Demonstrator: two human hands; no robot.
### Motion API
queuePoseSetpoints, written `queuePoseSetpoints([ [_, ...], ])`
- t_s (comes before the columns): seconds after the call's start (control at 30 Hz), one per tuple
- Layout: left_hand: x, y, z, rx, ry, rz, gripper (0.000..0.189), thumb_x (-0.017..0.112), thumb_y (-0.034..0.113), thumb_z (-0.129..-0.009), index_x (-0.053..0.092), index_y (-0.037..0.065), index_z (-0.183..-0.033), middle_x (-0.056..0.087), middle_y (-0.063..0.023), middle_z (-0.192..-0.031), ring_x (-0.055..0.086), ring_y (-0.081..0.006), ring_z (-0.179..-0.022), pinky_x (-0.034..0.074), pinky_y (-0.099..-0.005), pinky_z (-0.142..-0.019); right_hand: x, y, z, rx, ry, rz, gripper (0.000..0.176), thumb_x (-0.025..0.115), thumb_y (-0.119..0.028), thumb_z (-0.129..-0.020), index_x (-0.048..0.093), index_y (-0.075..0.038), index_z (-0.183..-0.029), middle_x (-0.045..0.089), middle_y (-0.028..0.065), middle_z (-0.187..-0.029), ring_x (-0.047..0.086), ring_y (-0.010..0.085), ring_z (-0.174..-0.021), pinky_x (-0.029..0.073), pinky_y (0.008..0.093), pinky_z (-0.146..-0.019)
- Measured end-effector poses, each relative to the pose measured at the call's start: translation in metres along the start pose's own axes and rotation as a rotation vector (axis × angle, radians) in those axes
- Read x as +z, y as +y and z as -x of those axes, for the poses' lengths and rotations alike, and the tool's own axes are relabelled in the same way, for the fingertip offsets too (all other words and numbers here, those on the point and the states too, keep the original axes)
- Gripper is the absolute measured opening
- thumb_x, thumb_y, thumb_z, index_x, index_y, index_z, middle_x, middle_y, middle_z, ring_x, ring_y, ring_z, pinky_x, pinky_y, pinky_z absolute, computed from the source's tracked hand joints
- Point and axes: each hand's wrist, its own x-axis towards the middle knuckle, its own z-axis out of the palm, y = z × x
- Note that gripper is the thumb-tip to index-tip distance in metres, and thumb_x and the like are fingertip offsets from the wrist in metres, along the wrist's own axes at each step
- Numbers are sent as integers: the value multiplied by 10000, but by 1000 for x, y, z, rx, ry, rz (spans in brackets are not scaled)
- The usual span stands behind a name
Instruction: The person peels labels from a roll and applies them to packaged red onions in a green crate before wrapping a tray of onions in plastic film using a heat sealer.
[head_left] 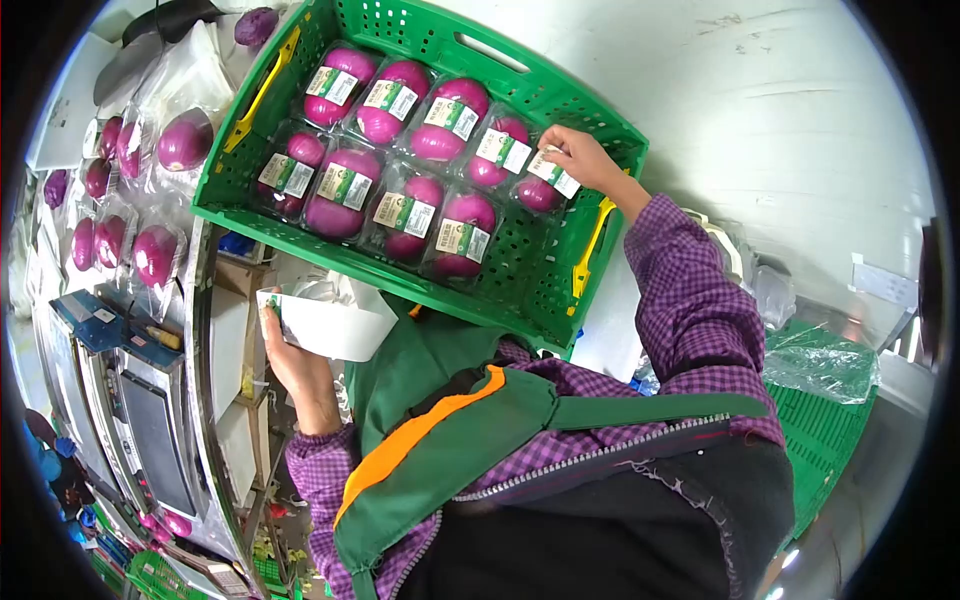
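A green crate point(490, 310) with yellow handles holds several clear packs of purple onions, each with a printed label, set in two rows. My right hand point(583, 160) reaches into the crate's right part, its fingers closed on the top edge of the label on the last pack of the upper row point(540, 194). Below the crate's left end, my left hand point(295, 365) grips a white strip of labels point(335, 325), which bends out to the right. A bit of green print shows near my left thumb.
Bagged purple onions point(155, 255) lie on a surface at the left. A blue device point(95, 315) and a dark panel point(155, 435) are below them. Another green crate point(820, 430) with clear plastic film stands at the right.
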Motion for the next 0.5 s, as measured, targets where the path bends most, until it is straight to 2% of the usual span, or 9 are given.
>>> queuePoseSetpoints([
  [0.07,9,0,6,36,3,-118,430,401,286,-1004,470,1,-1318,559,-104,-1179,577,-210,-1031,483,-355,-888,-1,32,-8,-164,50,414,211,625,-102,-816,577,-81,-1021,651,115,-987,629,256,-931,481,373,-785],
  [0.1,7,-2,5,36,3,-119,430,401,286,-1004,470,1,-1318,559,-104,-1179,577,-210,-1031,483,-355,-888,3,39,-12,-164,50,413,211,625,-102,-816,577,-81,-1021,651,115,-987,629,256,-931,481,373,-785],
  [0.17,1,-8,1,17,-87,-94,434,411,283,-997,469,-7,-1316,561,-111,-1177,587,-217,-1012,488,-363,-880,9,48,-18,-180,33,496,287,636,-119,-774,566,-102,-1052,627,115,-1024,599,329,-971,466,423,-818],
  [0.2,1,-9,0,-41,-59,75,440,419,280,-992,465,-16,-1315,559,-119,-1190,590,-226,-1032,492,-370,-885,13,50,-19,-185,24,579,309,636,-110,-764,567,-114,-1066,606,107,-1042,598,313,-975,471,425,-806],
  [0.33,-4,-7,0,-57,-10,78,439,426,274,-989,466,-20,-1313,558,-125,-1204,584,-233,-1068,494,-371,-896,19,38,-12,-109,25,725,366,640,-89,-753,570,-114,-1112,589,98,-1041,594,312,-969,473,431,-801],
  [0.4,-8,-10,-2,-23,19,65,433,437,266,-984,474,-22,-1305,555,-133,-1220,579,-239,-1091,497,-373,-902,17,37,-8,-398,276,881,381,626,-54,-764,586,-73,-1143,630,106,-1020,626,301,-924,494,402,-793],
  [0.43,-8,-11,-2,-25,19,67,433,437,266,-984,474,-22,-1305,555,-133,-1220,579,-239,-1091,497,-373,-902,19,36,-10,-397,275,884,381,626,-54,-764,586,-73,-1143,630,106,-1020,626,301,-924,494,402,-793],
  [0.5,-1,-10,-1,-76,26,81,426,444,261,-982,482,-21,-1300,553,-130,-1232,579,-237,-1092,498,-376,-903,23,40,-17,-112,33,225,361,614,-39,-793,604,-26,-1154,671,138,-996,659,279,-884,511,352,-782],
])
